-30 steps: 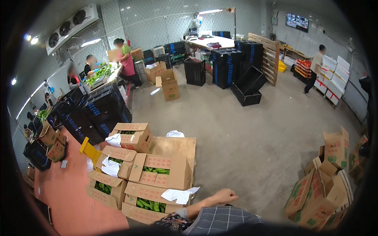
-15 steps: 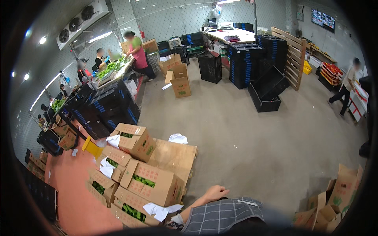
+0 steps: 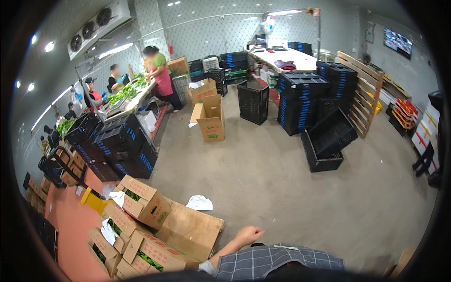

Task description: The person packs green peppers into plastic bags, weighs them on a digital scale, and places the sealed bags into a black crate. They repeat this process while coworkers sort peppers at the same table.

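Observation:
My left hand (image 3: 249,234) is held in front of my checked apron (image 3: 277,259), its fingers curled in with nothing seen in them. My right hand is out of the picture. Left of my arm, open cardboard cartons (image 3: 151,254) of green vegetables (image 3: 149,260) stand on and beside a wooden pallet (image 3: 192,227). White paper (image 3: 111,231) hangs out of some. A crumpled white sheet (image 3: 199,203) lies on the floor past the pallet. Farther ahead stands an open-topped carton (image 3: 211,123), apart from my hand.
Stacked black crates (image 3: 300,101) and a tilted black crate (image 3: 331,134) stand ahead right, near an upright wooden pallet (image 3: 361,89). More crates (image 3: 123,148) stand at left. A person in a pink apron (image 3: 162,80) works at a table (image 3: 136,98) of greens. A yellow handle (image 3: 95,201) is by the cartons.
My view has moved forward, so the crates and open carton appear nearer and the pallet lower left. My left hand stays curled before me. Cartons at lower right have mostly left view.

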The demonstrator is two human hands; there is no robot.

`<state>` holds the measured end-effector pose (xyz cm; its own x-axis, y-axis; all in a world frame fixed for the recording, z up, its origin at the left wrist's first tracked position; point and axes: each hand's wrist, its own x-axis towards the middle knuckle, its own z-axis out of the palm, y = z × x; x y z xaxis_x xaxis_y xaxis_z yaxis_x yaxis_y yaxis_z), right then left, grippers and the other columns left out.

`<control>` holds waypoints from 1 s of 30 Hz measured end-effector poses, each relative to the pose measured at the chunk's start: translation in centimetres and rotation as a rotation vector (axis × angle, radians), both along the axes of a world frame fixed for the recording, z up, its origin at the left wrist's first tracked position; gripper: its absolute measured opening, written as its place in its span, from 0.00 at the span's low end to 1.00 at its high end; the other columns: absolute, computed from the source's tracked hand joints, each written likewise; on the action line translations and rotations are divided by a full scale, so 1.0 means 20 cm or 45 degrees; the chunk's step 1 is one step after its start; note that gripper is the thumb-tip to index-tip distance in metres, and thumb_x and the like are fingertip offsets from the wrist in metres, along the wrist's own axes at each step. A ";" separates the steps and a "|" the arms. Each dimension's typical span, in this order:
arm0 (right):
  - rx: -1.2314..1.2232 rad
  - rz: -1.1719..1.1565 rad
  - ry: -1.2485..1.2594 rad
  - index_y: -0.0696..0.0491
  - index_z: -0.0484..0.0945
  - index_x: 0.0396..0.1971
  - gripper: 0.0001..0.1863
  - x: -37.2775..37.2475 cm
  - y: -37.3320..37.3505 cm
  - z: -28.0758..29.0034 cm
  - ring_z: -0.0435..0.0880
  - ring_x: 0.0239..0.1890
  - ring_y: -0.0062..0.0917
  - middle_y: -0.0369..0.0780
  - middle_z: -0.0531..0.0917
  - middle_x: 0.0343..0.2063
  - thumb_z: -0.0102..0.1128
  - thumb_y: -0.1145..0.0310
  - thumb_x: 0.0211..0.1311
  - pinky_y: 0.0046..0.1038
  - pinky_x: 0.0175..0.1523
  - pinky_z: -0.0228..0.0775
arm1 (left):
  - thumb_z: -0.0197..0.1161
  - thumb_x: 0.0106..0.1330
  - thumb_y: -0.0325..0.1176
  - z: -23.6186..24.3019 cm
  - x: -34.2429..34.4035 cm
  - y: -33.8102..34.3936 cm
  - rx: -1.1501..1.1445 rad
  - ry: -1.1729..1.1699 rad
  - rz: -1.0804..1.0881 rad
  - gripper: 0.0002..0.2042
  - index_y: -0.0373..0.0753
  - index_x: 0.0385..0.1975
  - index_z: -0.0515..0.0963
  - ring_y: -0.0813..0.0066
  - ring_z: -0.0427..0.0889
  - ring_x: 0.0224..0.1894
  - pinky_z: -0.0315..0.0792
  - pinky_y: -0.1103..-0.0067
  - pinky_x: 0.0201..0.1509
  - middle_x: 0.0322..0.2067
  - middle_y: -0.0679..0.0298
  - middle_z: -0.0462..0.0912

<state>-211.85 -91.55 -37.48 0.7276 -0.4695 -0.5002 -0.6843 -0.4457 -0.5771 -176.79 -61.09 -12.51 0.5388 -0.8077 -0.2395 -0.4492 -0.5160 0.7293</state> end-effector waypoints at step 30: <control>0.094 1.221 -0.229 0.58 0.77 0.31 0.09 4.91 -0.40 0.74 0.81 0.29 0.26 0.41 0.81 0.25 0.49 0.71 0.54 0.30 0.28 0.71 | 0.52 0.56 0.44 -0.01 3.00 0.07 0.050 -0.071 0.966 0.15 0.39 0.28 0.77 0.57 0.78 0.34 0.70 0.68 0.35 0.28 0.56 0.79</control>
